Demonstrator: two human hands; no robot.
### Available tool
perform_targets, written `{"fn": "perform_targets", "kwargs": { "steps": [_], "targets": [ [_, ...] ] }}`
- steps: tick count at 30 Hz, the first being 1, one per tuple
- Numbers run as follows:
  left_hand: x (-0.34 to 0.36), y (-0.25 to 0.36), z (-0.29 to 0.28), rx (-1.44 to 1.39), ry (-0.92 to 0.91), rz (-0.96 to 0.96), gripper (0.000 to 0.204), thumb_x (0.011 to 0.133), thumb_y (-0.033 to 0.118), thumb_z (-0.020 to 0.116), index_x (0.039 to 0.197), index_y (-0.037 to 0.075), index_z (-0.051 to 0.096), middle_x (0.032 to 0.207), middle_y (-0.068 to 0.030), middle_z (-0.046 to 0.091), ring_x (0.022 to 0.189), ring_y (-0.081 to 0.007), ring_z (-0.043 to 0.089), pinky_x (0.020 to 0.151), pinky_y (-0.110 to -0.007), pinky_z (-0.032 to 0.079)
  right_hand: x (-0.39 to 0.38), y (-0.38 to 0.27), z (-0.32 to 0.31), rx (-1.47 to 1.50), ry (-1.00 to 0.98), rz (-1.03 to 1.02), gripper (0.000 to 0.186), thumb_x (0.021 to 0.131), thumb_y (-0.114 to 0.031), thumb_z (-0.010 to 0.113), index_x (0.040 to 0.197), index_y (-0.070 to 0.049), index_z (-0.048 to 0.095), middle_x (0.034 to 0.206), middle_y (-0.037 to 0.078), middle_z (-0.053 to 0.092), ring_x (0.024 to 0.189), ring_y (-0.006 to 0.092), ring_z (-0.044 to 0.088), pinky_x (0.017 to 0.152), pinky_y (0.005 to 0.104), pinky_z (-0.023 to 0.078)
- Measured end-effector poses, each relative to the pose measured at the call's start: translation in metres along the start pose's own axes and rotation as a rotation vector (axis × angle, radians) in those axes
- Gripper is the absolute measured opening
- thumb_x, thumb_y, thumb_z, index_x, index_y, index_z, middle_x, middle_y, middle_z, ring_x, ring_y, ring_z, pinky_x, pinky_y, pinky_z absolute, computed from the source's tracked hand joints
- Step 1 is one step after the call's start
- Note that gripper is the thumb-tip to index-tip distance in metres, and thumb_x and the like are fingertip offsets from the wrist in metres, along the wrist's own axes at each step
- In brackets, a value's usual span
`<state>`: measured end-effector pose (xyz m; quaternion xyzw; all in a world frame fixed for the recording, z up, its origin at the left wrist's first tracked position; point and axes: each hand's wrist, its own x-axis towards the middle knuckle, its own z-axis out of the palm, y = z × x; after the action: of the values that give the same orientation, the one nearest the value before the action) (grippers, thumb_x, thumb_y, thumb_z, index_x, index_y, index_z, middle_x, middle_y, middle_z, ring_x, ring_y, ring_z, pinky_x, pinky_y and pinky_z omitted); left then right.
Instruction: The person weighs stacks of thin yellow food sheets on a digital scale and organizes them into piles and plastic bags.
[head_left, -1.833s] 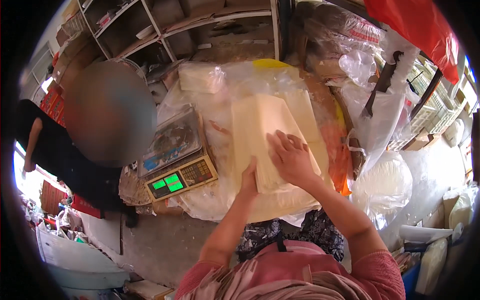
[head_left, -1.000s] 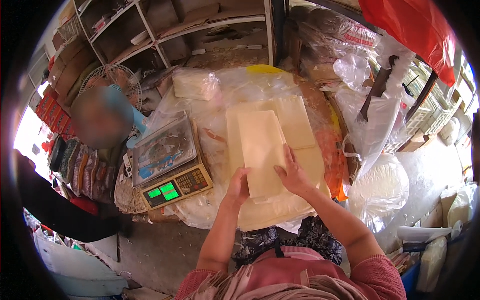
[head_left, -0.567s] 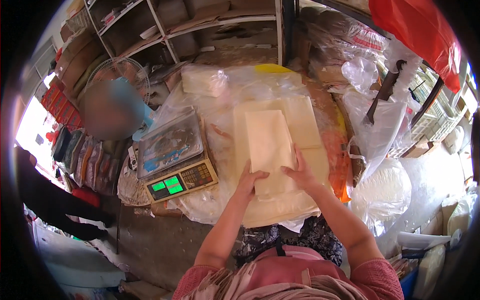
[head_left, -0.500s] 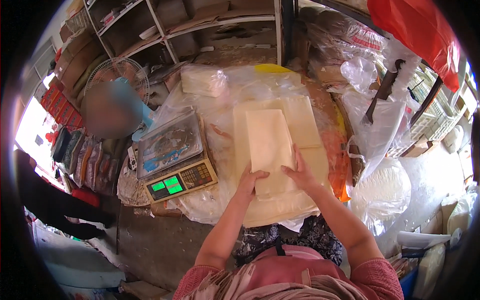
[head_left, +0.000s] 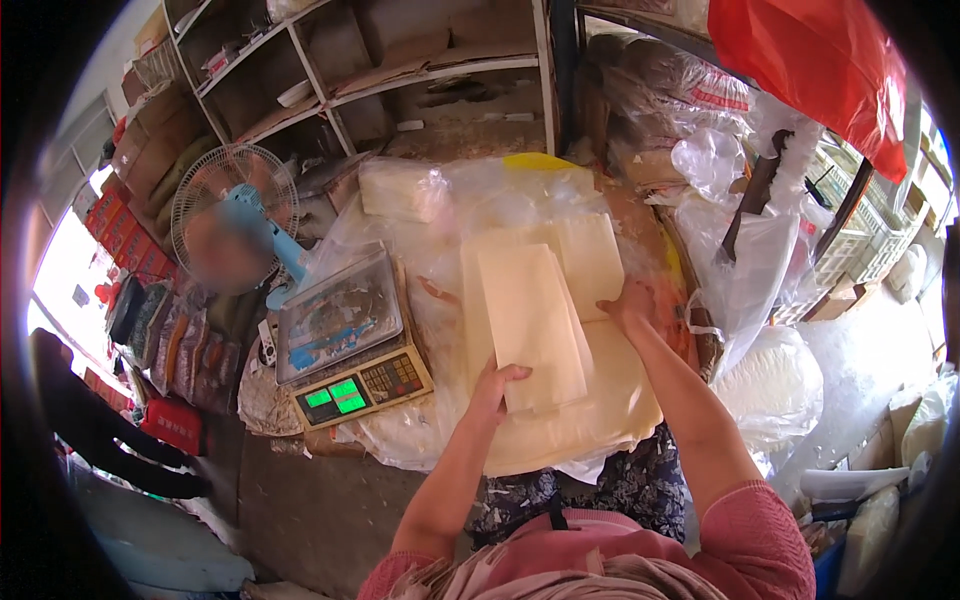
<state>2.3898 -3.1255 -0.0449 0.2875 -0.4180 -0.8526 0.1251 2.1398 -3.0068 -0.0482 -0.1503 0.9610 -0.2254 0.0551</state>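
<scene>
A stack of thin, cream-coloured folded sheets lies lengthwise in front of me; I cannot tell their material for certain. My left hand grips its near left edge, thumb on top and fingers beneath. Under and around it are wider cream sheets on the plastic-covered table. Further right, my right hand pinches the near edge of another folded cream sheet, apart from the stack.
To the left stands a digital scale with a lit green display. Behind it are a blue fan and shelves. A wrapped cream bundle sits at the table's back. Clear plastic bags hang on the right. A dark-clothed person is far left.
My right hand has left the folded stack and moved right and up to the other sheet. The stack has shifted slightly down, its layers fanned out at the right. My left hand keeps its hold.
</scene>
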Motion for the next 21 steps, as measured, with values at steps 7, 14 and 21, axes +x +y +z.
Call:
{"fn": "perform_targets", "kwargs": {
  "steps": [7, 14, 21],
  "targets": [
    [0.005, -0.001, -0.002, 0.003, -0.017, -0.035, 0.062, 0.071, 0.002, 0.058, 0.129, 0.002, 0.038, 0.113, -0.0148, 0.055, 0.102, -0.0274, 0.057, 0.085, -0.042, 0.050, 0.025, 0.031, 0.013, 0.276, -0.045, -0.067, 0.042, 0.067, -0.015, 0.075, 0.105, -0.002, 0.062, 0.105, 0.016, 0.064, 0.095, 0.0313, 0.061, 0.082, 0.0369, 0.049],
    [0.004, -0.003, -0.005, -0.036, -0.045, 0.037, 0.056, 0.073, 0.003, 0.058, 0.126, -0.001, 0.040, 0.106, -0.0155, 0.056, 0.096, -0.0276, 0.058, 0.084, -0.043, 0.051, 0.018, 0.050, 0.000, 0.869, -0.263, 0.025, 0.034, 0.071, 0.003, 0.066, 0.105, 0.001, 0.062, 0.093, 0.009, 0.064, 0.085, 0.0246, 0.062, 0.066, 0.0377, 0.052],
    [-0.001, 0.004, 0.002, -0.037, 0.046, -0.004, 0.057, 0.070, -0.003, 0.056, 0.125, 0.002, 0.044, 0.100, -0.0120, 0.058, 0.092, -0.0244, 0.060, 0.080, -0.041, 0.052, 0.033, 0.074, -0.006, 1.087, -0.265, -0.085, 0.031, 0.076, -0.002, 0.063, 0.107, 0.000, 0.062, 0.096, 0.010, 0.066, 0.085, 0.0231, 0.062, 0.076, 0.0321, 0.048]
  ]
}}
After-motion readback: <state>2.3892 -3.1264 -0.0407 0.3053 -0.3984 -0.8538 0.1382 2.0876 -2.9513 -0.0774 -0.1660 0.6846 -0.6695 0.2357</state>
